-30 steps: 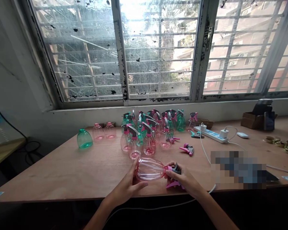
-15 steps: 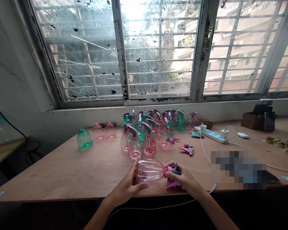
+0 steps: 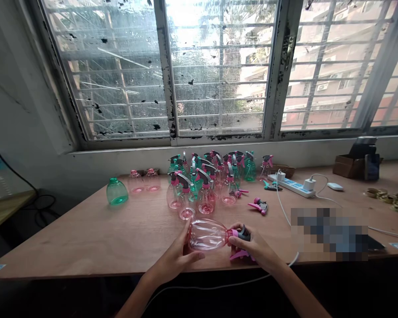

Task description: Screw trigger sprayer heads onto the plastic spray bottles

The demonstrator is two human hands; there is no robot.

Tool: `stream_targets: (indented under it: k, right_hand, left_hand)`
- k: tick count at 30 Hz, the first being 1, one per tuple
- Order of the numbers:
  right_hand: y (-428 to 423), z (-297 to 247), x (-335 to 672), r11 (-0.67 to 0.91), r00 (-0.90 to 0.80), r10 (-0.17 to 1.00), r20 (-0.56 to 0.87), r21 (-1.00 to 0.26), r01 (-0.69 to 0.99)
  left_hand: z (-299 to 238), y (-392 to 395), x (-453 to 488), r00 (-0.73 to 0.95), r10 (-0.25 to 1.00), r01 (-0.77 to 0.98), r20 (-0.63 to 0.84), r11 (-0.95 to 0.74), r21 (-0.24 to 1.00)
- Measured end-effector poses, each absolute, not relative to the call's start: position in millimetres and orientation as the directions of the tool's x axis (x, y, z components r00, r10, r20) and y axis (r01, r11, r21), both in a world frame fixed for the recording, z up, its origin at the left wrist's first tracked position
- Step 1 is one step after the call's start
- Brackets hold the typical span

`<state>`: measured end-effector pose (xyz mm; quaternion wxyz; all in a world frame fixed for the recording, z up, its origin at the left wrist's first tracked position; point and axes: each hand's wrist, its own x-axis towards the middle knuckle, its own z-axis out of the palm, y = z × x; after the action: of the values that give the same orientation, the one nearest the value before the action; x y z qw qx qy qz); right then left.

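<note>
A clear pink spray bottle point(image 3: 207, 234) lies sideways just above the wooden table point(image 3: 86, 238), near its front edge. My left hand point(image 3: 175, 258) wraps round the bottle's wide base. My right hand point(image 3: 255, 251) is closed on the pink and grey trigger head point(image 3: 240, 240) at the bottle's neck. Behind them stands a cluster of finished pink and green spray bottles point(image 3: 205, 181).
A green bottle without a head point(image 3: 116, 192) and two headless pink bottles point(image 3: 144, 181) stand at the left. Loose trigger heads point(image 3: 259, 206) lie right of the cluster. A white power strip point(image 3: 293, 185) with cables, a mouse point(image 3: 334, 187) and a cardboard box point(image 3: 358, 164) sit further right.
The bottle and both hands have barely shifted; the right hand keeps its grip on the trigger head at the neck.
</note>
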<state>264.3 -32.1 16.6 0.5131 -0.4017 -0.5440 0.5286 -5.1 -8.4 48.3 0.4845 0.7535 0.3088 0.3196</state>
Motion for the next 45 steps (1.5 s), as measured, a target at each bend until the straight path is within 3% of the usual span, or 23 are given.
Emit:
stream_targets:
  k: [24,45]
  right_hand:
    - [-31,16,265,0.13,-0.138,0.979,0.149,-0.982,-0.139]
    - [-34,22,263,0.134,-0.149,0.977,0.153,-0.983,-0.129]
  left_hand:
    - [45,-9,-6,0.61,0.754,0.097,0.243,-0.376,0.922]
    - [46,-10,-8,0.621,0.759,0.152,0.195,-0.361,0.92]
